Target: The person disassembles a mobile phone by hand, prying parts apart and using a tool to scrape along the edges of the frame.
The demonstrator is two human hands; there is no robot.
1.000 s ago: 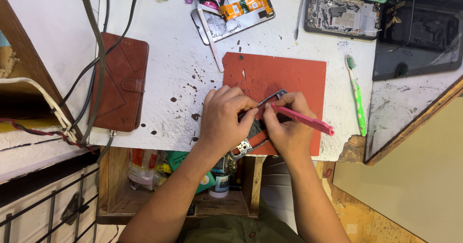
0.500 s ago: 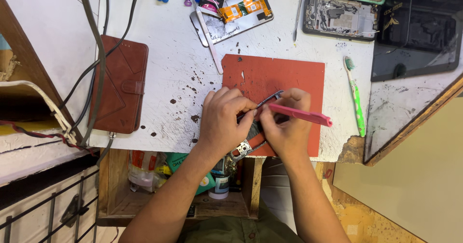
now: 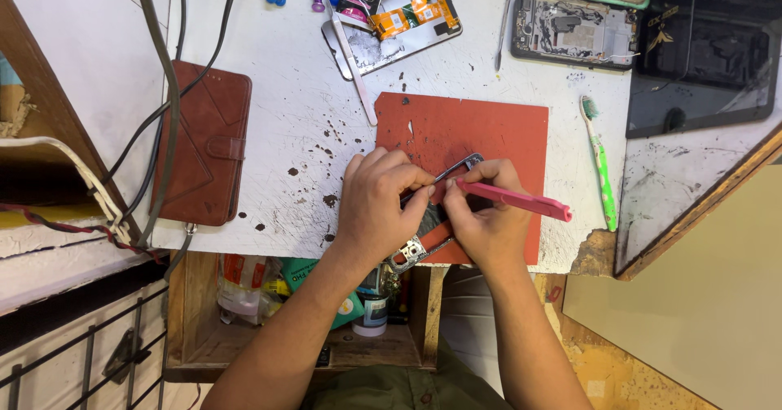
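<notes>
The head view shows our left hand (image 3: pixel 379 206) pinching the thin phone frame (image 3: pixel 456 168) on the red mat (image 3: pixel 489 133) — light, easily bent, best held by its edges — while our right hand (image 3: pixel 485 223) grips the pink tool (image 3: pixel 521 201).

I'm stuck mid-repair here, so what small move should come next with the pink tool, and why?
Probably slide the pink tool a little further along the phone frame: the right hand has its tip at the frame's edge, and the left hand pins the frame on the red mat.
</notes>
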